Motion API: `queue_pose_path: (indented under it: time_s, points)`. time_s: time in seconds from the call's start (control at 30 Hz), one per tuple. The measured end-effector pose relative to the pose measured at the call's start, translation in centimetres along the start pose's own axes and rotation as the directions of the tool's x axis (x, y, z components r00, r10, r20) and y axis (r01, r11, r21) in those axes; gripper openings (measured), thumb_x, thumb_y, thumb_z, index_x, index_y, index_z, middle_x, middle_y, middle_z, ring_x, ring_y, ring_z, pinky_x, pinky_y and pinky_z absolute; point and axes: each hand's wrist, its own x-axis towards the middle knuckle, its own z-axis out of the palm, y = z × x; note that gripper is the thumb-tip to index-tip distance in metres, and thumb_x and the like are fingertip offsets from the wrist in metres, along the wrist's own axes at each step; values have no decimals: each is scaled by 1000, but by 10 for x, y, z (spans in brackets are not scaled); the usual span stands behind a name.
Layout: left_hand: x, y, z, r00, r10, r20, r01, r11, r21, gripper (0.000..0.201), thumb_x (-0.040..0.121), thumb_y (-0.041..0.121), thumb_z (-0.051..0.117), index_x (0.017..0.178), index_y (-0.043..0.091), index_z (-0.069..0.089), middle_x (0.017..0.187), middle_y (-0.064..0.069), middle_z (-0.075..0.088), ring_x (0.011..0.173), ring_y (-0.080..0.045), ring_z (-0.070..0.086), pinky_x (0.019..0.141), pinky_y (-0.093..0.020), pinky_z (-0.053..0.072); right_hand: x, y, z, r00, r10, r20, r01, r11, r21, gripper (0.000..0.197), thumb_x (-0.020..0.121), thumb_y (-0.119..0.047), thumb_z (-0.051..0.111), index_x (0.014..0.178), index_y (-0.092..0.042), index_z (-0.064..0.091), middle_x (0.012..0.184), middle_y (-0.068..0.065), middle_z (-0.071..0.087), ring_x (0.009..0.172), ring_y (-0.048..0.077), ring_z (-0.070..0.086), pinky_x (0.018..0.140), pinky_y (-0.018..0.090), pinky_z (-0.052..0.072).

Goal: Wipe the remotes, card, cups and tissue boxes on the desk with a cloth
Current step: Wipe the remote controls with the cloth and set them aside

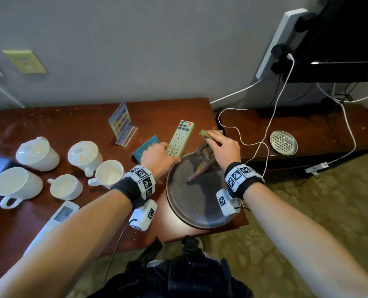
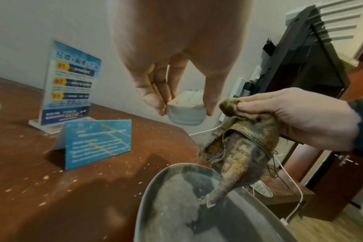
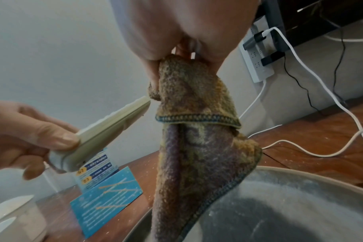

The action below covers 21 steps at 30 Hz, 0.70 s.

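Observation:
My left hand (image 1: 168,151) grips the near end of a beige remote (image 1: 179,138) and holds it tilted above the desk; its end also shows in the left wrist view (image 2: 186,114). My right hand (image 1: 213,138) pinches a brown-purple cloth (image 1: 204,151) by its top. The cloth (image 3: 197,147) hangs down over a round grey tray (image 1: 178,201), close beside the remote's (image 3: 106,131) far tip; I cannot tell if they touch. A blue folded card (image 1: 146,147) stands by my left hand. A white remote (image 1: 60,216) lies under my left forearm.
Several white cups (image 1: 108,172), two of them lidded (image 1: 38,153), stand on the desk's left. An acrylic sign stand (image 1: 121,123) is behind the card. White cables (image 1: 264,136) and a perforated metal dish (image 1: 283,143) lie on the lower cabinet to the right, under a TV (image 1: 340,39).

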Motion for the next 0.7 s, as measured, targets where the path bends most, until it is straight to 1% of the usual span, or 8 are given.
queue_pose_path:
  time_s: [0.07,0.1,0.2,0.27,0.37,0.43,0.53,0.7]
  points:
    - [11,15,4,1000,-19,-8,19,1000,2,54,87,38,72,133,17,56,126,-4,66,101,-21,66,72,-28,55,13,9,-6,1000,2,28,-3,1000,18,28,93,-29,65,120,-24,70,129,-5,65,125,11,55,112,25,35]
    - [17,22,6,1000,-25,-14,25,1000,10,53,87,38,72,132,16,56,126,-5,66,100,-21,65,67,-25,51,19,13,-8,999,1,38,-2,1000,24,28,92,-29,65,120,-24,70,129,-5,65,124,11,56,111,26,36]
    - [35,38,11,998,-47,-30,47,999,3,54,87,38,73,131,13,56,127,-8,65,95,-20,65,66,-23,52,33,24,-13,998,13,59,-15,999,47,28,92,-28,66,119,-22,71,127,-4,66,123,11,57,108,20,35]
    - [46,46,14,997,-68,-33,68,998,6,54,86,39,74,129,12,57,126,-9,66,95,-20,67,70,-27,57,43,31,-16,997,52,65,-56,996,67,28,92,-27,66,119,-21,71,125,-3,67,121,13,58,107,21,37]
    - [67,55,18,995,-88,-36,89,996,12,53,85,42,75,125,12,59,125,-8,67,97,-22,68,74,-28,58,62,41,-22,989,137,53,-141,986,90,28,92,-30,65,119,-23,71,122,-2,69,117,19,61,106,33,43]
    - [83,61,21,994,-101,-32,102,994,26,52,85,44,74,122,11,60,124,-8,67,98,-22,67,74,-27,56,74,45,-26,982,182,46,-185,980,75,29,93,-31,63,120,-23,70,122,1,69,116,23,60,104,32,43]
    - [113,66,28,992,-123,-22,124,991,44,53,83,47,75,119,11,61,122,-9,67,101,-25,67,83,-34,58,93,50,-27,976,215,40,-217,975,51,29,93,-32,64,120,-23,70,120,5,70,115,27,59,101,32,44]
    - [163,70,47,988,-150,30,149,988,38,51,85,42,75,119,7,60,123,-13,65,103,-28,66,81,-34,59,127,61,-13,966,247,81,-247,969,-11,29,93,-34,64,120,-25,70,121,4,69,114,28,60,101,36,45]
